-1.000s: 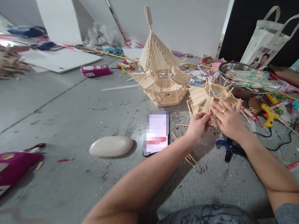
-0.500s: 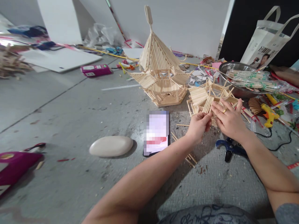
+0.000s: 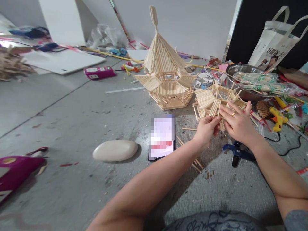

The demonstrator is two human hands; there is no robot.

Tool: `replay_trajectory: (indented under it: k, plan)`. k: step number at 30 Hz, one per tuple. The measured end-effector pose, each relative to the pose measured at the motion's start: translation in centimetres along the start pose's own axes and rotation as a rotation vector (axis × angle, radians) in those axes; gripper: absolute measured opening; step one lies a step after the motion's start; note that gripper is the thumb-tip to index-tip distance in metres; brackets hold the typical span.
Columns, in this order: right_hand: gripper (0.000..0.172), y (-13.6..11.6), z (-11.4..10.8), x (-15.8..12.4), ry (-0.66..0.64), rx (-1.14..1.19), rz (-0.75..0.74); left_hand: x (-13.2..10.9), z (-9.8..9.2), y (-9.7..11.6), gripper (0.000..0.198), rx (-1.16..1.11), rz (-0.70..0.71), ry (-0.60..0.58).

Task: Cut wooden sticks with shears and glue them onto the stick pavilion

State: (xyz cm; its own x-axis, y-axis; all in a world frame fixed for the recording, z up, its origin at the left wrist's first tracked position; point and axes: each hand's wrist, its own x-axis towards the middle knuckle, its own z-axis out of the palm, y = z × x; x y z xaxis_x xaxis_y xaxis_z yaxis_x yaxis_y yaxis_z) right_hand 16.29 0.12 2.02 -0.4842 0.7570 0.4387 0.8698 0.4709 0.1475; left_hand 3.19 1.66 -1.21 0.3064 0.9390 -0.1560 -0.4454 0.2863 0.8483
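A small, partly built wooden-stick model with slanted roof panels stands on the floor at centre right. My left hand is closed in a pinch at its near edge, on the end of a thin wooden stick in the front panel. My right hand, with a ring on one finger, lies with fingers spread against the same panel; its thumb side is partly hidden. Behind and to the left rises a taller stick pavilion with a pointed roof. Loose sticks lie beside my left forearm.
A phone and a smooth whitish oval object lie left of my arms. Blue cutters rest under my right forearm. A yellow glue gun, a metal bowl holding bagged sticks and a white bag stand right.
Both hands have shifted very slightly to the right along the front panel. The small model and the things around it look the same.
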Motion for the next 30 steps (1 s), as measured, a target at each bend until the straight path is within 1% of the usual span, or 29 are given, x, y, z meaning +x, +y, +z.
replay_trajectory:
  k: [4, 12, 30]
  plan:
    - [0.037, 0.02, 0.05, -0.01, -0.008, 0.016, 0.000, 0.04, -0.15, 0.11, 0.028, 0.002, 0.006, 0.005]
    - [0.037, 0.00, -0.05, 0.06, -0.014, 0.006, -0.001, 0.15, -0.28, -0.02, 0.028, 0.001, 0.014, -0.015]
    - [0.037, -0.02, 0.12, 0.02, -0.015, 0.024, 0.011, 0.34, -0.54, -0.21, 0.030, 0.041, 0.062, -0.010]
